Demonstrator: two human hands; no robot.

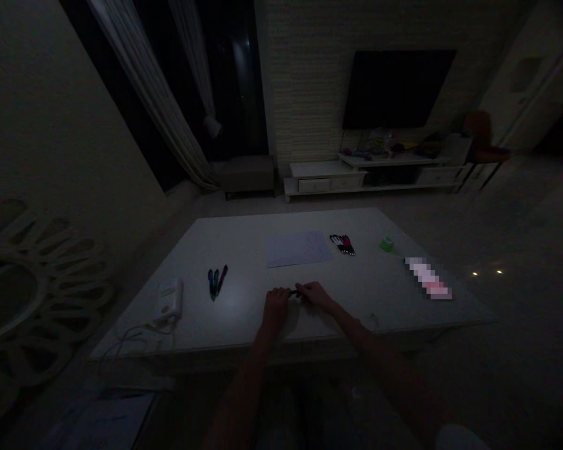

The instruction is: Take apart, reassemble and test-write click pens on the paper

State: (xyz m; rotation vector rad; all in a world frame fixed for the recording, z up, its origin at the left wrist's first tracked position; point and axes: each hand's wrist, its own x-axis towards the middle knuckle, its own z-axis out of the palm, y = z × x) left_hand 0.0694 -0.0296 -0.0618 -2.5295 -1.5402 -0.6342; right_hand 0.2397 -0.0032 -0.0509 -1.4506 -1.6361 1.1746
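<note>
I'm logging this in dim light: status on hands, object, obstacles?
Left hand, right hand: both gripping. Slim dark object: held between them. Paper sheet: beyond both hands, not obstructing.

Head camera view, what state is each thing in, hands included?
Left hand: closed on the slim dark object
Right hand: fingertips pinching it
Slim dark object: held between both hands
Paper sheet: lying flat
Three pens: lying, fanned out
Television: screen dark
Drawer: shut
Curtain: gathered
</note>
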